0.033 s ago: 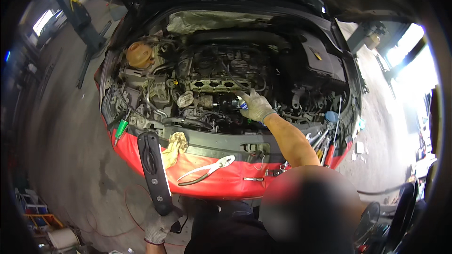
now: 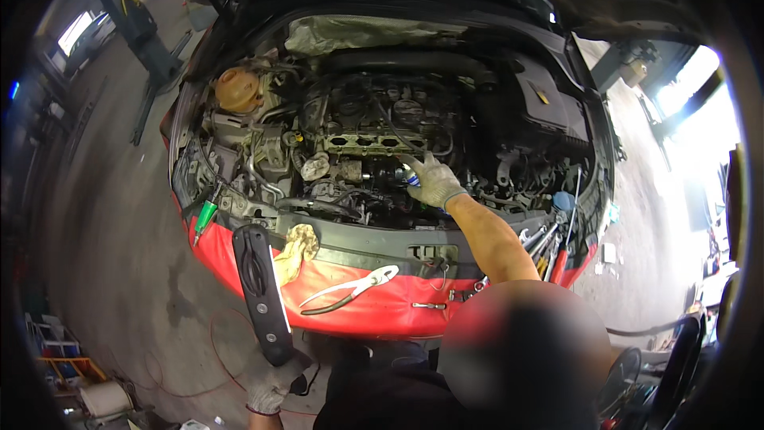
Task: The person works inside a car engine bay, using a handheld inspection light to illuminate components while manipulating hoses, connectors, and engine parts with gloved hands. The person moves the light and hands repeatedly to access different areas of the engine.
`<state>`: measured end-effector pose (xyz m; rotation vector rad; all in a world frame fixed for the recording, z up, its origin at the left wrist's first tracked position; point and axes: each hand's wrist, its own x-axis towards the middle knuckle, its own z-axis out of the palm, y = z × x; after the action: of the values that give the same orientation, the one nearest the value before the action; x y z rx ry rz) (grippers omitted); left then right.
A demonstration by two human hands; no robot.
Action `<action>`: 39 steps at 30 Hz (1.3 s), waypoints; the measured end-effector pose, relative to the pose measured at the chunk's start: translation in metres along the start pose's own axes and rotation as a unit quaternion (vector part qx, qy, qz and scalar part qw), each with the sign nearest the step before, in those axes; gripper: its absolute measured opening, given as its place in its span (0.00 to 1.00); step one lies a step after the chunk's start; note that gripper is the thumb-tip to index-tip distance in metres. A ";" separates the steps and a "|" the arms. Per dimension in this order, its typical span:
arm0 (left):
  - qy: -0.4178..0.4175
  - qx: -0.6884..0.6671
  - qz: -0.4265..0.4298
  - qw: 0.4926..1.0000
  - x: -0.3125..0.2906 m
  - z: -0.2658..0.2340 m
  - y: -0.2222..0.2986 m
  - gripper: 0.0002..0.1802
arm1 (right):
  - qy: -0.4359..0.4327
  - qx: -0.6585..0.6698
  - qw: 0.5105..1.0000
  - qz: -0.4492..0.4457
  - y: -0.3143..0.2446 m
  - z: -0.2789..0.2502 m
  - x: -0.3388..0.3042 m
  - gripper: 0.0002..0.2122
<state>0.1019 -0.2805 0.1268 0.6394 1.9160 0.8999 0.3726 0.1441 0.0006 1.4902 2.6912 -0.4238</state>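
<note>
My gloved right hand (image 2: 436, 181) reaches into the engine bay with its fingers closed round a blue-and-white can (image 2: 412, 179), mostly hidden by the glove. The hand is just in front of the engine's row of oval ports (image 2: 366, 142). At the lower left, my gloved left hand (image 2: 269, 388) grips the bottom end of a long black work light (image 2: 263, 295). The light stands tilted at the car's front edge, with a bright white strip along its right side. A pale stained rag (image 2: 298, 253) lies beside it, and another crumpled rag (image 2: 316, 166) sits among the engine parts.
A red cover (image 2: 374, 314) drapes the car's front, bearing pliers (image 2: 350, 290) and a small metal fitting (image 2: 430, 305). Wrenches and screwdrivers (image 2: 549, 247) lie at the right. A green-handled tool (image 2: 205, 216) rests at the left. A red hose (image 2: 215, 342) trails on the floor.
The view has shifted very slightly. Both hands keep their places, with the can and the work light still held.
</note>
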 end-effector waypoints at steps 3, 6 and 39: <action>0.026 0.088 -0.026 0.995 -0.001 0.015 0.016 0.24 | -0.001 0.011 1.000 0.007 0.005 0.027 0.024 0.38; 0.027 0.088 -0.046 0.995 0.002 0.033 0.029 0.14 | -0.003 -0.001 1.000 0.014 0.005 0.042 0.036 0.38; -0.014 0.240 -0.053 0.969 -0.004 0.052 0.005 0.22 | 0.046 -0.017 0.999 0.014 0.003 0.066 0.043 0.39</action>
<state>0.1503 -0.2631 0.1156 0.8132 2.1360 0.3529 0.3455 0.1643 -0.0707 1.5744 2.7280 -0.3122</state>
